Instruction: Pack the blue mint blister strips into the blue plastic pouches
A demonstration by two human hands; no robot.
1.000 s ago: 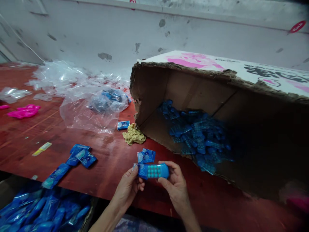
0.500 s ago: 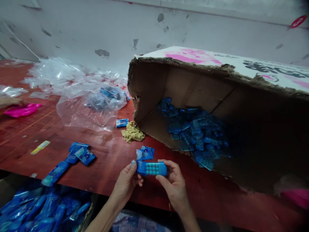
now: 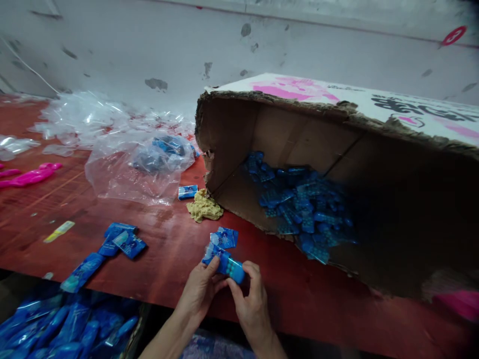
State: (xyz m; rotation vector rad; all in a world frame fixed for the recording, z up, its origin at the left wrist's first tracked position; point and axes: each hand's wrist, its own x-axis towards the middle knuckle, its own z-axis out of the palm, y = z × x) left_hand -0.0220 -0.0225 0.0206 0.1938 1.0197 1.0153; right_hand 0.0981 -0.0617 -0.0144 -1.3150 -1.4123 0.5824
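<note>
Between my hands is a blue plastic piece with rows of round bumps point(image 3: 235, 270), its left part covered by a blue printed wrapper point(image 3: 217, 255). My left hand point(image 3: 200, 286) is closed on the wrapped end, thumb on top. On the bare end, my right hand point(image 3: 252, 301) grips with thumb and fingers. The piece tilts down to the right. Just behind it lie flat blue printed packets point(image 3: 226, 238). A crumpled yellowish cloth point(image 3: 204, 206) and a small blue printed packet point(image 3: 187, 192) are farther back by the box corner.
A large torn-edged cardboard box point(image 3: 277, 99) lies on its side at right, with many blue pieces point(image 3: 307, 199) inside. Left are blue wrapped packets point(image 3: 123, 239), a clear plastic bag point(image 3: 112, 174) and pink items point(image 3: 33, 175). Below the red table's edge sits a heap of blue packets point(image 3: 63, 324).
The blue piece has tilted, its right end now lower and closer to me. My right hand has moved left and down, nearer my left. Another person's hand at far left is out of view.
</note>
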